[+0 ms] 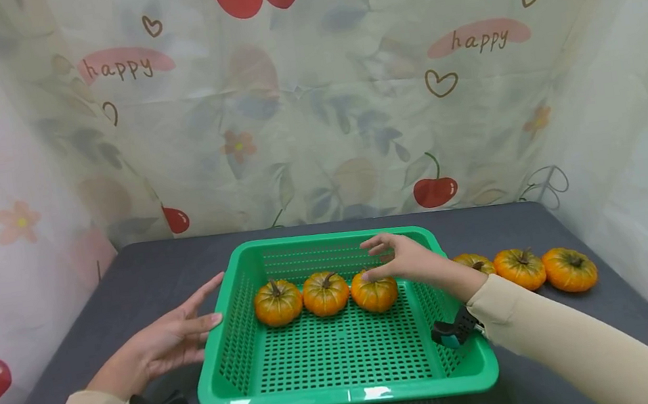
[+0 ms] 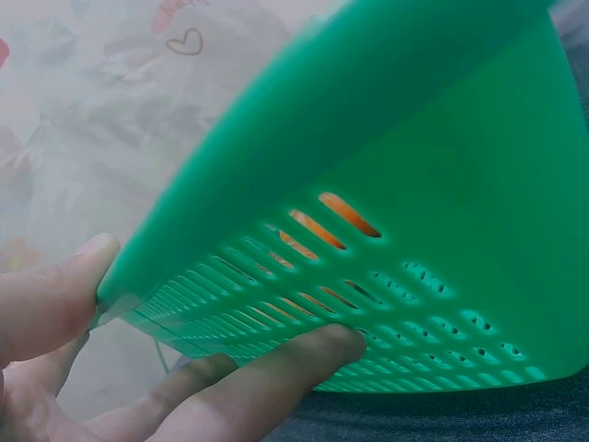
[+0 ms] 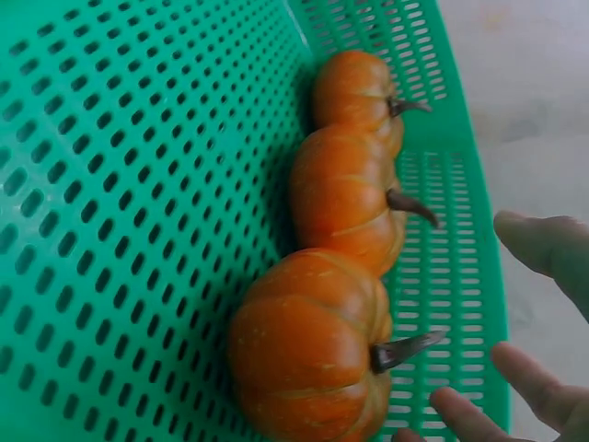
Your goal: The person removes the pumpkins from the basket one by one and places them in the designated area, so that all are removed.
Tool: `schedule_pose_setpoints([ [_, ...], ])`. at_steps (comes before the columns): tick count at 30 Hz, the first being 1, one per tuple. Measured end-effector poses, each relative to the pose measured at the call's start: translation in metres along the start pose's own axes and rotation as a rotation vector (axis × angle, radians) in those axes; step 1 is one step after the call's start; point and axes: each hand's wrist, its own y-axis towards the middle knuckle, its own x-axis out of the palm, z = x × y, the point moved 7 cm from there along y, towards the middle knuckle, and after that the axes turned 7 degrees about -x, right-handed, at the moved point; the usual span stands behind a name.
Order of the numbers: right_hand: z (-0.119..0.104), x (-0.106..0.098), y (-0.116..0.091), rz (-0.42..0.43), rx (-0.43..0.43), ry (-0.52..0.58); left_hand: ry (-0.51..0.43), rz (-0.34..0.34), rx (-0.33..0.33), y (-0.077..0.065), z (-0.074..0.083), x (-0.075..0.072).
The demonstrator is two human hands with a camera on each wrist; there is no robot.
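Note:
Three small orange pumpkins stand in a row inside a green perforated basket (image 1: 349, 395): a left one (image 1: 278, 303), a middle one (image 1: 326, 294) and a right one (image 1: 376, 295). Over the right pumpkin hovers my right hand (image 1: 408, 259), fingers spread and loosely bent. The right wrist view shows that hand's fingertips apart from the nearest pumpkin (image 3: 308, 345) and its stem. My left hand (image 1: 164, 339) rests against the basket's left side. Its straight fingers (image 2: 276, 378) touch the slotted outer wall, while the thumb lies at the rim.
Several more things sit on the dark table (image 1: 149, 273): three pumpkins line up right of the basket, one (image 1: 473, 263) partly behind my right forearm, then a second (image 1: 520, 270) and a third (image 1: 570, 270). A printed curtain (image 1: 314, 128) encloses the back and sides.

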Motion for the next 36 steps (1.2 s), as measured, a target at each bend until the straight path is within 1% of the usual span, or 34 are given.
schedule_pose_setpoints([
  [3, 0.006, 0.002, 0.004, -0.006, 0.035, -0.005, -0.005, 0.001, 0.0, 0.0, 0.0, 0.0],
  [7, 0.01, 0.004, 0.006, -0.012, 0.087, 0.023, -0.003, 0.005, -0.001, -0.001, 0.0, 0.0],
  [11, 0.013, 0.006, 0.007, -0.026, 0.123, 0.023, 0.01, -0.007, 0.008, -0.001, 0.002, 0.001],
  [14, 0.016, 0.009, 0.008, -0.039, 0.13, 0.015, 0.015, -0.018, 0.014, -0.001, 0.002, 0.002],
  [19, 0.021, 0.012, 0.008, -0.061, 0.139, 0.017, 0.004, -0.018, 0.004, -0.001, 0.001, 0.001],
  [24, 0.024, 0.014, 0.008, -0.08, 0.151, -0.007, 0.0, -0.036, 0.01, 0.0, 0.0, 0.001],
  [32, 0.028, 0.02, 0.008, -0.12, 0.169, -0.009, 0.003, -0.017, 0.007, 0.0, 0.0, 0.0],
  [36, 0.029, 0.023, 0.007, -0.133, 0.174, 0.015, 0.008, -0.024, 0.012, 0.0, 0.0, 0.001],
])
